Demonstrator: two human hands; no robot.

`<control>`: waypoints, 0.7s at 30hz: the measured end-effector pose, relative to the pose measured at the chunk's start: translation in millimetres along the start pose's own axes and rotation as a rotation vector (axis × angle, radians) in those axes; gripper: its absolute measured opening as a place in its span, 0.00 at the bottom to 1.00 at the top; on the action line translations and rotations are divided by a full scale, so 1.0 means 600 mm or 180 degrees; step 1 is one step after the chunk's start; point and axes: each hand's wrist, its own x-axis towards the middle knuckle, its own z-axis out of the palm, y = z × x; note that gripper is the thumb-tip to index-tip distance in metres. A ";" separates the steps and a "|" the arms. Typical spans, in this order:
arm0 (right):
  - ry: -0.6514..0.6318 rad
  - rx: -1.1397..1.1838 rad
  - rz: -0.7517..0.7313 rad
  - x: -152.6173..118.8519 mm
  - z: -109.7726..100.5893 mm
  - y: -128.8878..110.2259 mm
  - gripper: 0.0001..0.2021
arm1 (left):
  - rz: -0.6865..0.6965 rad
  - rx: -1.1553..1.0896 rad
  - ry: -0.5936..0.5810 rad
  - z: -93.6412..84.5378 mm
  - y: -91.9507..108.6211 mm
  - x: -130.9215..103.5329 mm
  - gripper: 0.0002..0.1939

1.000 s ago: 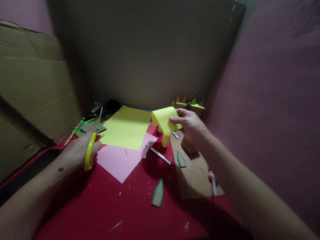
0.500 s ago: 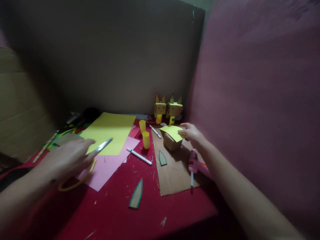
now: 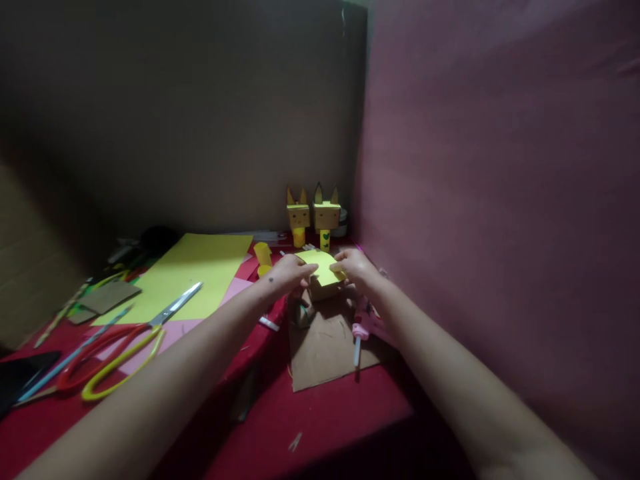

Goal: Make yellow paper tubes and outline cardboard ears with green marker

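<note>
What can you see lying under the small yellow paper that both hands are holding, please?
Under the small yellow paper sits a small cardboard box on a brown cardboard sheet. The left hand and right hand pinch the paper's edges; the box's top is covered.

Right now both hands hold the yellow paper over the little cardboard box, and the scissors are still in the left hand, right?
Not quite. The head view shows the scissors lying on the table, not in the left hand. Both it and the right hand hold the yellow paper over the cardboard box.

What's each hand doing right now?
Left hand: fingers pinching the yellow paper piece.
Right hand: pinching the same paper's other edge.
</note>
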 end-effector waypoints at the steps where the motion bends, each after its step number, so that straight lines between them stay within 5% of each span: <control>1: -0.0032 -0.0013 0.0014 -0.005 0.000 -0.002 0.17 | -0.0002 -0.0060 0.0018 0.002 0.001 0.005 0.18; 21: -0.0197 -0.0833 -0.0058 -0.001 0.007 -0.007 0.17 | 0.0070 -0.0341 -0.0302 -0.007 -0.017 0.005 0.18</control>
